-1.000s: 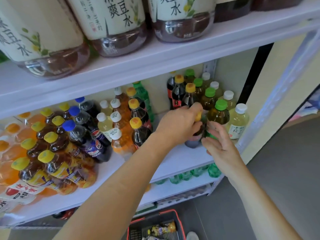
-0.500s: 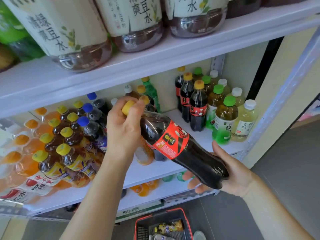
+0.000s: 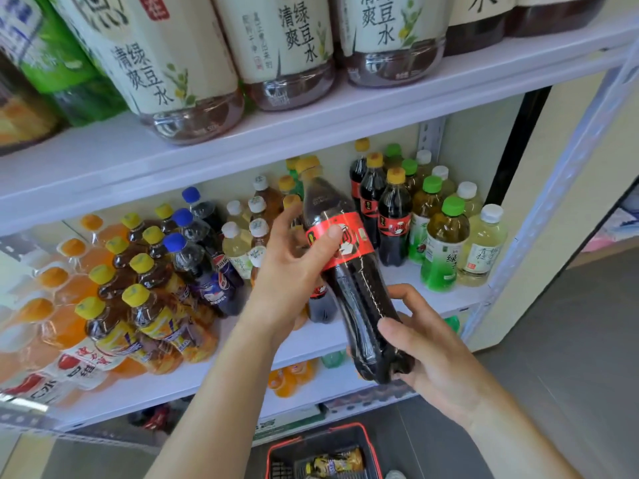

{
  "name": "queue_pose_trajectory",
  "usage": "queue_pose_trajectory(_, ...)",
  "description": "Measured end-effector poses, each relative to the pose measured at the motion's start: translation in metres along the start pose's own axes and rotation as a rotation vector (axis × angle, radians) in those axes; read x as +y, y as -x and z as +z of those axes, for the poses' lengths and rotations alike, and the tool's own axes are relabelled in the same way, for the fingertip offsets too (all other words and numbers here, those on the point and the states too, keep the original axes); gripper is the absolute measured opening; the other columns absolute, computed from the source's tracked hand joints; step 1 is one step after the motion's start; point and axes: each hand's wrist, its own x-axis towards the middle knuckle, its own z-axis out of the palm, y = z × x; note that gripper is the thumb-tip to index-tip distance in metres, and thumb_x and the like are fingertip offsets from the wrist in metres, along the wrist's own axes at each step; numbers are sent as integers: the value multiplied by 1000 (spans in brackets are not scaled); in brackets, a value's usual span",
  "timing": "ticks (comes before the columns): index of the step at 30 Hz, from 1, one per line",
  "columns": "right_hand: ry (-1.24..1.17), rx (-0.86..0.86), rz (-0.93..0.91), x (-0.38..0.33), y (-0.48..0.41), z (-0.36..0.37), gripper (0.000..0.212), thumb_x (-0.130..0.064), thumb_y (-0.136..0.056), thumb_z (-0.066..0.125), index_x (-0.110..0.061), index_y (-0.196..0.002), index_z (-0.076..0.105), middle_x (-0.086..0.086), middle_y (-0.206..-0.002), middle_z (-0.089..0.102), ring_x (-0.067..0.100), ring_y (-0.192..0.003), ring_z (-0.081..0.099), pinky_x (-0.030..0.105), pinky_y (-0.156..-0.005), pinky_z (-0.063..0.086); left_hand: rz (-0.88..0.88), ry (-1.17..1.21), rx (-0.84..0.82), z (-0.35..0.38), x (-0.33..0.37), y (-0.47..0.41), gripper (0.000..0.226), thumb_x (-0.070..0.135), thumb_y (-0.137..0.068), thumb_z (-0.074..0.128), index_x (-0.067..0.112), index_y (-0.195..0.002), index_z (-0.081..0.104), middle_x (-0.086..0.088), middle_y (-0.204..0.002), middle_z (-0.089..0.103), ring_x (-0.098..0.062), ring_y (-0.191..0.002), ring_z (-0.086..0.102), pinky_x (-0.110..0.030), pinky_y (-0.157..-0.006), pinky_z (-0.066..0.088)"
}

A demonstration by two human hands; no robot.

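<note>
On the head camera I see my left hand gripping the dark cola bottle at mid-height, thumb pressed across its front. My right hand curls round its base. The bottle hangs tilted, cap uppermost, just before the middle shelf.
</note>
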Motion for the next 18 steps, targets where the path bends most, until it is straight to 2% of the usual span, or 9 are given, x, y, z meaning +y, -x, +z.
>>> queue_pose_trajectory(4,166,114,-57,0,6,4,51,-41,-65,88,-30,-105,59,14,-104,69,27,-87,67,46,-77,56,-26,84,1,8,-4,5,71,43,-76,78,22,-137,46,-8,-103,73,-24,-94,73,-47,-79,60)
queue_pose_trajectory(6,320,202,-89,2,8,9,53,-42,-64,85,-34,-107,55,7,-101,70,25,-86,69,45,-76,58,-23,88,-25,11,-6,7,74,43,-74,79,20,-136,46,-4,-103,74,-22,-95,73,-42,-80,60)
queue_pose_trajectory(9,570,327,-152,6,8,17,58,-46,-60,83,-41,-107,49,-9,-93,67,15,-80,70,34,-66,60,6,94,-36,18,-9,8,69,39,-71,81,15,-128,51,1,-97,75,-17,-90,73,-28,-73,58)
queue_pose_trajectory(12,668,335,-181,7,9,18,60,-50,-61,80,-43,-109,46,-14,-91,65,9,-79,70,33,-68,60,-13,167,7,21,-9,7,56,33,-69,80,12,-116,58,3,-84,74,-15,-78,72,-23,-65,55)
queue_pose_trajectory(15,397,259,-102,1,7,13,52,-57,-72,75,-34,-114,55,4,-97,69,23,-84,69,47,-76,58,-52,252,22,19,-7,4,56,32,-66,77,7,-113,61,-1,-79,72,-19,-72,70,-32,-64,56)
queue_pose_trajectory(18,-96,165,115,-2,5,11,47,-53,-85,62,-17,-114,67,21,-101,68,29,-81,67,40,-68,57,-84,356,4,22,-6,4,59,27,-66,75,1,-115,57,-5,-78,69,-20,-69,68,-36,-64,60)
